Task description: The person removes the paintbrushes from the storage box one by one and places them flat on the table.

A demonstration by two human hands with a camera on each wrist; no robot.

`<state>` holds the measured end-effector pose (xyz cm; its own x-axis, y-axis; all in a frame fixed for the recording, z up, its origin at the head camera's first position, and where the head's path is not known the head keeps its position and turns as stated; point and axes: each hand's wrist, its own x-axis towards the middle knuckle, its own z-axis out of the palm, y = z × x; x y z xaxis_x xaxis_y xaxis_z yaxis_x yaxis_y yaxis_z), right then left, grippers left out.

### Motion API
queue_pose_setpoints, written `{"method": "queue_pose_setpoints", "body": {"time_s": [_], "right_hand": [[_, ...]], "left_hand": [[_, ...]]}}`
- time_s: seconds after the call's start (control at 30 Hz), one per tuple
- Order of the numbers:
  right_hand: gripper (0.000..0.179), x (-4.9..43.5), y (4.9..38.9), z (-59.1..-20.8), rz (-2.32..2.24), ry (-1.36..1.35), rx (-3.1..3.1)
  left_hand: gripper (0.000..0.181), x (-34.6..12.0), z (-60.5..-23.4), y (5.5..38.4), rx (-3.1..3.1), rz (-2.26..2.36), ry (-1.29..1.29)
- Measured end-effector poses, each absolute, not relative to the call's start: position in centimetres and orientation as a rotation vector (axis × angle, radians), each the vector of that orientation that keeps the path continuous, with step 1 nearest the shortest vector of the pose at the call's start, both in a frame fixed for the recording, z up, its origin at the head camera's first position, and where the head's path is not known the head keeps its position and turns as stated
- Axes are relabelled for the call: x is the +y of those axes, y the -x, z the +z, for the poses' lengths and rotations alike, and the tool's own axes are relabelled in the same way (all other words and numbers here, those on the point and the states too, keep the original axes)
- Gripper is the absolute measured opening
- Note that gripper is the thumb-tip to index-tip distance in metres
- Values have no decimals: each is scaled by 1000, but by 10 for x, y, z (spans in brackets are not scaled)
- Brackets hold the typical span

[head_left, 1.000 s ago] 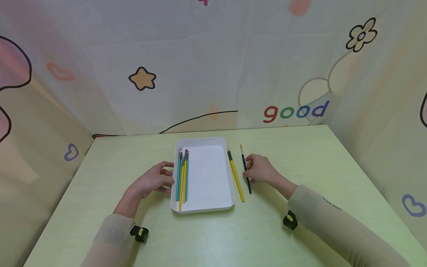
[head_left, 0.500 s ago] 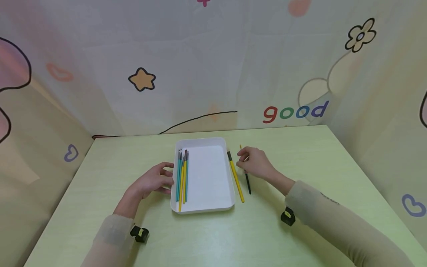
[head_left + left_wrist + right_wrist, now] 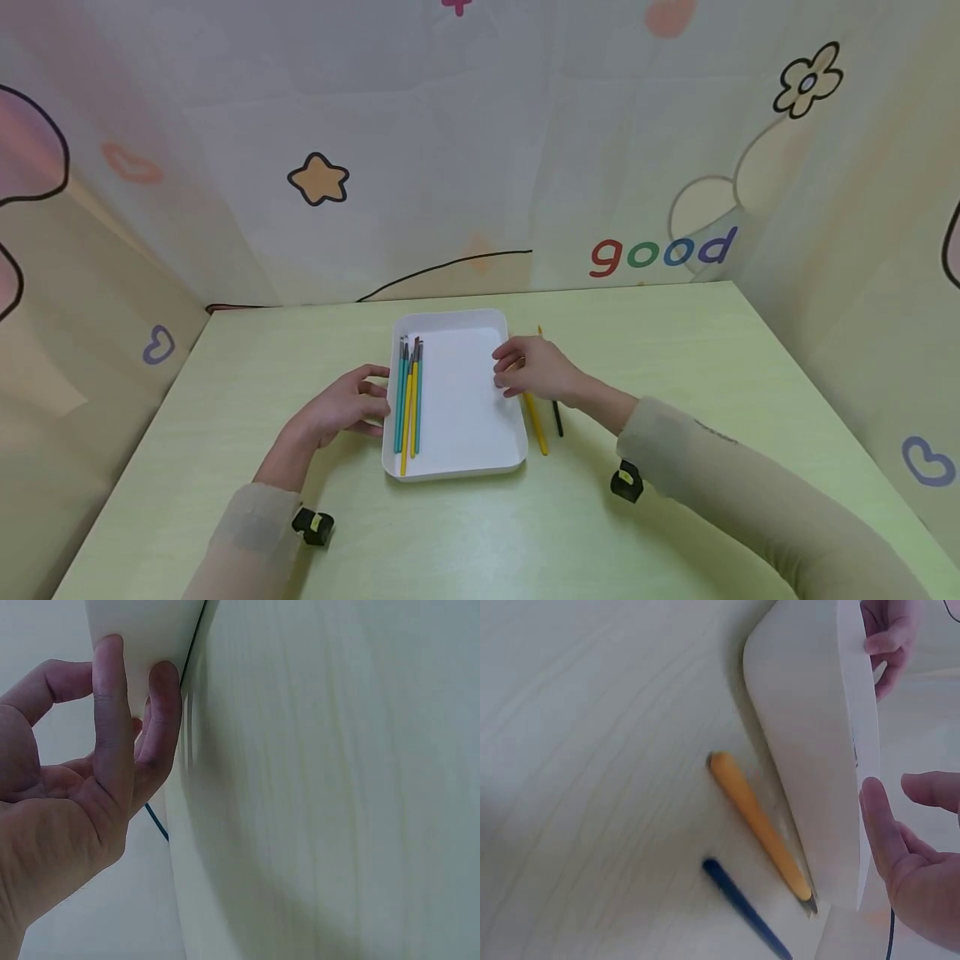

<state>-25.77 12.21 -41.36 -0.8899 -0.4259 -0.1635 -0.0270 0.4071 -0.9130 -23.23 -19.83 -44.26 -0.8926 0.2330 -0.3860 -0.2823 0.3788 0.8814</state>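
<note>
A white rectangular tray (image 3: 468, 417) lies on the table, several teal and yellow paintbrushes (image 3: 414, 408) side by side along its left part. My left hand (image 3: 347, 407) rests its fingertips against the tray's left wall; in the left wrist view, loosely bent fingers (image 3: 112, 727) touch the outer side. Over the tray's right rim hovers my right hand (image 3: 542, 369), fingers relaxed and holding nothing. Beneath it, outside the tray, lie a yellow paintbrush (image 3: 537, 427) and a dark blue paintbrush (image 3: 557, 419), both partly covered by the hand in the head view.
A pale wood-grain table (image 3: 465, 542) extends around the tray. Behind it hangs a printed cloth (image 3: 450, 167), with further cloth at both sides. Small black devices (image 3: 626, 482) sit at both wrists.
My right hand has moved left from beside the dark blue paintbrush, past the yellow one, to the tray's right rim. The left hand, tray and brushes keep their places.
</note>
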Motion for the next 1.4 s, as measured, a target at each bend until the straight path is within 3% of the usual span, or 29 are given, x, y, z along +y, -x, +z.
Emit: {"method": "queue_pose_setpoints", "body": {"time_s": [0.57, 1.4], "right_hand": [[53, 73, 255, -434, -1483, 252, 1985], [52, 25, 236, -444, -1528, 263, 2042]], "left_hand": [[73, -198, -443, 233, 2182, 1524, 52], [72, -198, -440, 230, 2195, 1517, -10]]}}
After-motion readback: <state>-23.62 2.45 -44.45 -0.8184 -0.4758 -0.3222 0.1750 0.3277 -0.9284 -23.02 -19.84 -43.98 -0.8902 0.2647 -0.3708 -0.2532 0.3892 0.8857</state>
